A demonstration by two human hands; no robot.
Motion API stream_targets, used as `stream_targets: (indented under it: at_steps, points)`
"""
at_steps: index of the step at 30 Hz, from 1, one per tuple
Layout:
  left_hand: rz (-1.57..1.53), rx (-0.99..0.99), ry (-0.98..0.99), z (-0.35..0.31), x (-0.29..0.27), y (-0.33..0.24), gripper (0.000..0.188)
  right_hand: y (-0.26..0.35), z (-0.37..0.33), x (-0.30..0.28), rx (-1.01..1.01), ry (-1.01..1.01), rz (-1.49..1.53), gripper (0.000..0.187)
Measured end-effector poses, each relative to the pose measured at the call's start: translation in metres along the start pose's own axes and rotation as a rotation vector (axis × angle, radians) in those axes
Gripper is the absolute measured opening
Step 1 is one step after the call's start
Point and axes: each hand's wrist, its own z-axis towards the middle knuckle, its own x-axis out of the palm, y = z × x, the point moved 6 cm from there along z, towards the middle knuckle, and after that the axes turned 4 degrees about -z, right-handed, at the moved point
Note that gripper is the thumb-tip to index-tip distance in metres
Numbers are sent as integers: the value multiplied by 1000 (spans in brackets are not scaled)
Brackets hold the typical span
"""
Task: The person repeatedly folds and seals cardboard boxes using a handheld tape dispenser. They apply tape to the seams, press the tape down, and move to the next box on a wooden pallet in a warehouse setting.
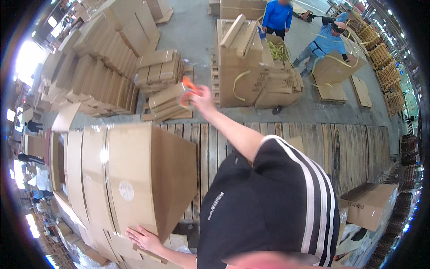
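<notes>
My left hand [144, 239] lies flat with its fingers apart on the lower edge of a large brown carton [172, 175]. Shiny clear tape [104, 154] runs along a seam of the cartons there, and a pale round mark shows on the nearer face. Stretched out beyond the carton, my right hand [204, 99] is closed around an orange tape dispenser [187, 89], somewhat blurred by motion. The dispenser is in the air, apart from the carton.
A slatted wooden platform [349, 148] runs behind me. Stacks of flat cardboard [96, 67] stand at the far left, with smaller bundles [159, 71] beside them. Two people [277, 18] are near tall cartons [239, 85] and yellow strapping [277, 50]. An open carton [369, 206] sits at right.
</notes>
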Motion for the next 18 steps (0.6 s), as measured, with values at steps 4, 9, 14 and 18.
stream_targets:
  at_steps: [4, 9, 14, 18]
  points:
    - [-812, -391, 137, 4, 22, 103, 91, 60, -121, 158, -384, 107, -253, 54]
    - [-1103, -553, 228, 17, 39, 109, 85, 72, -170, 204, -376, 151, -320, 59]
    - [-1146, -538, 149, 11, 32, 92, 82, 63, -167, 212, -536, 106, -413, 65]
    - [-1059, -553, 143, 7, 26, 87, 80, 63, -176, 233, -794, 178, -497, 70]
